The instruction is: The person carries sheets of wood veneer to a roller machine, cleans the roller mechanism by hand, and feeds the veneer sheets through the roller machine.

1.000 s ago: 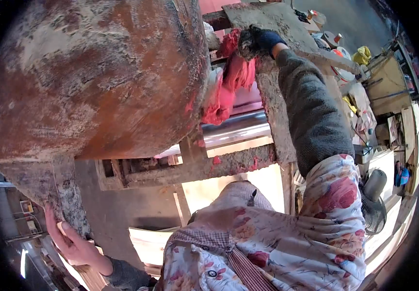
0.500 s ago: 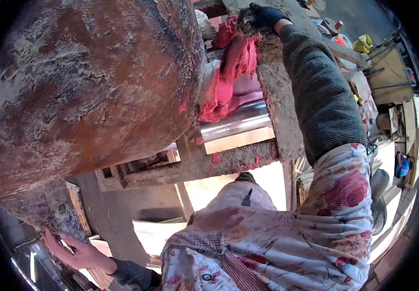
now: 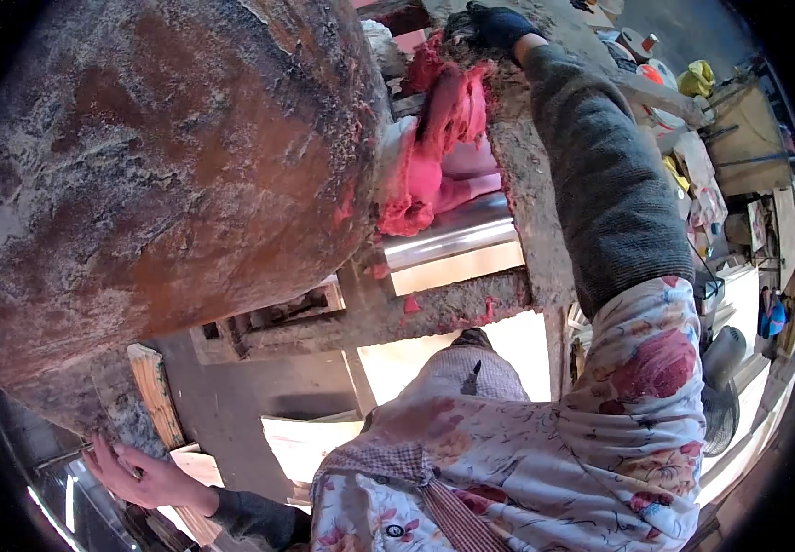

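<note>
At the top, my right hand [image 3: 502, 28], in a dark glove, has its fingers curled over a grey-brown crusted lump [image 3: 464, 41] at the frame's edge; I cannot make out what the lump is. Just below it hangs wet, stringy pink material [image 3: 448, 110], draped beside a smooth pink-white mass. A shiny metal roller [image 3: 453, 241] lies under that material. My left hand [image 3: 144, 477] is bare, its fingers stretched out and slightly apart, beside the grey crusted lower end [image 3: 94, 391] of a large rounded brown body. Whether the fingertips touch it is unclear.
The big rust-brown rounded body [image 3: 177, 166] fills the upper left. A caked frame [image 3: 388, 317] with pink spots crosses the middle. Pale boards [image 3: 310, 442] lie below. Buckets [image 3: 660, 74], a yellow bag [image 3: 696, 79] and a dark fan-like object [image 3: 721, 396] stand at right.
The view has shifted slightly. My right hand stays at the lump, a little left in view. My left hand's fingers have moved slightly; the pink material hangs much the same.
</note>
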`<state>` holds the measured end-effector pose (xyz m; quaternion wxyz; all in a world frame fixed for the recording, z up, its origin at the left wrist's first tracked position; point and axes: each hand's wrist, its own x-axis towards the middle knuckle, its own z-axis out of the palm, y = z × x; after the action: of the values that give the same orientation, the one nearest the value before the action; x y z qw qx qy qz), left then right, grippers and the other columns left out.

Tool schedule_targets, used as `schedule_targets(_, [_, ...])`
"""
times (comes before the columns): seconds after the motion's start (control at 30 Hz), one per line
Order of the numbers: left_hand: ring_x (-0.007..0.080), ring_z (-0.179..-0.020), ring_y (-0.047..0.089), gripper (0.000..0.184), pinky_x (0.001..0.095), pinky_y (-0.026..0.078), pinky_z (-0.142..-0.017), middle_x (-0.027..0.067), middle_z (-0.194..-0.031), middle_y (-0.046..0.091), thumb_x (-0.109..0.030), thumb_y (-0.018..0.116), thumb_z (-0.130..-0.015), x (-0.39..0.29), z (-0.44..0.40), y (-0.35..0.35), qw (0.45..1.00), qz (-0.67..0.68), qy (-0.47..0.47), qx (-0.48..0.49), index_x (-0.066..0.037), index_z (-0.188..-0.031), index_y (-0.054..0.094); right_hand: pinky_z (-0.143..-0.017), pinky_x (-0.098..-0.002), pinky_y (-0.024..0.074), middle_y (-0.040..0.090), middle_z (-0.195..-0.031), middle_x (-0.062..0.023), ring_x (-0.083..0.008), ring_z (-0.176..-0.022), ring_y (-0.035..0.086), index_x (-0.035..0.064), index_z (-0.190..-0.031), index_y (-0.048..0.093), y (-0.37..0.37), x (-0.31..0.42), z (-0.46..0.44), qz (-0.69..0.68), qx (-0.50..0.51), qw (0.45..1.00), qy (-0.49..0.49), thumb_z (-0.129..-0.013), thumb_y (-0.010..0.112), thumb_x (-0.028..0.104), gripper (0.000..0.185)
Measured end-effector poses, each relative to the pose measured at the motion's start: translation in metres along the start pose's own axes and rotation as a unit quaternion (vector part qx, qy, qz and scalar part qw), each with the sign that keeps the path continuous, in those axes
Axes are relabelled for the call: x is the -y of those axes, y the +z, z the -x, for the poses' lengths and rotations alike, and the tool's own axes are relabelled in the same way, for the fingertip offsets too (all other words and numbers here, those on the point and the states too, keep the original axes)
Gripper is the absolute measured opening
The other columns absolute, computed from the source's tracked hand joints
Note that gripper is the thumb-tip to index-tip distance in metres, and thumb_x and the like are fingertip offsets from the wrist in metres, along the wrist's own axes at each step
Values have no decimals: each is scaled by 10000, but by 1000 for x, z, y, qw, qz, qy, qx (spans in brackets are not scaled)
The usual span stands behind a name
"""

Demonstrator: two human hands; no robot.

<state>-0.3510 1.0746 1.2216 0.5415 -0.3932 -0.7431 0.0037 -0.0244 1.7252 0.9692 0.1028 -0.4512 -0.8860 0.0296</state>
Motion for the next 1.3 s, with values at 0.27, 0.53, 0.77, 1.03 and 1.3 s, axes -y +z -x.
schedule_targets(0.27, [305, -1213, 536, 319, 419, 455, -990, 87, -1147, 669, -264, 488, -996, 3, 5, 2, 999, 27, -32, 10, -37, -1108, 682, -925, -476, 449, 607, -1185, -223, -419, -1096, 568, 123, -1301, 522, -3, 1, 1, -14, -3, 1000, 9, -875, 528, 499, 569])
schedule_targets(0.53, [307, -1223, 524, 313, 420, 457, -981, 79, -1157, 662, -217, 448, -1009, -3, 1, -2, 1000, 14, -16, 21, -18, -1101, 671, -867, -486, 490, 638, -1134, -205, -410, -1023, 609, 161, -1288, 538, -15, 14, 6, -19, 5, 999, 33, -860, 590, 369, 479])
schedule_targets(0.77, [323, -1244, 503, 334, 404, 444, -1001, 90, -1170, 652, -211, 416, -1018, -3, 3, -3, 999, 29, -26, 27, 11, -1112, 647, -879, -495, 481, 633, -1152, -200, -415, -1034, 602, 161, -1296, 529, -17, 16, 10, -83, 7, 993, 86, -845, 611, 395, 515])
schedule_targets(1.03, [326, -1244, 502, 309, 415, 445, -997, 94, -1165, 653, -181, 428, -1016, -1, 4, -1, 999, 26, -25, 22, 14, -1115, 646, -954, -457, 408, 610, -1164, -236, -427, -1114, 537, 104, -1249, 549, -9, 17, 13, -103, -22, 990, 91, -998, 323, 441, 477])
schedule_targets(1.3, [328, -1213, 532, 312, 428, 456, -991, 94, -1157, 654, -181, 425, -1018, 1, 5, 2, 1000, 7, -19, 12, 11, -1110, 654, -910, -516, 465, 606, -1192, -219, -428, -1094, 573, 155, -1341, 463, 13, -1, -2, -64, -37, 997, 24, -806, 647, 483, 654])
